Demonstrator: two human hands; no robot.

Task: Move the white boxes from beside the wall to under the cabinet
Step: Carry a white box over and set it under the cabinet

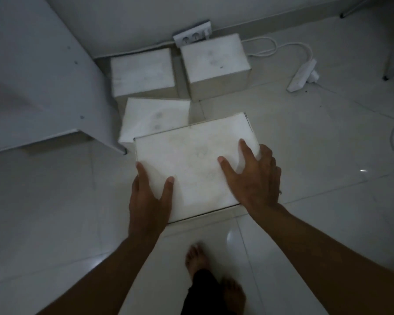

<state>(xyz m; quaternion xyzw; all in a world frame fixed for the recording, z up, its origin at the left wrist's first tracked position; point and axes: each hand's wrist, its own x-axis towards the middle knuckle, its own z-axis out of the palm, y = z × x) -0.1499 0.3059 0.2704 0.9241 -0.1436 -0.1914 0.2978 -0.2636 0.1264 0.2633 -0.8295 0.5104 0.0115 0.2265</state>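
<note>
left hand (149, 196) and right hand (255, 178) gripping white box (191, 164), three boxes (143, 72) behind

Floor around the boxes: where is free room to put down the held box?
Bare tile lies right of the held box, between it and the power strip, and left of the left hand, below the cabinet. Crowded: three boxes fill the wall corner, with narrow gaps; cable loops right of them.

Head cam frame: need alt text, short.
Two bare hands, left hand and right hand, grip the sides of a white box above a pale tiled floor. Three more white boxes sit beyond it near the wall, beside a white cabinet.
</note>
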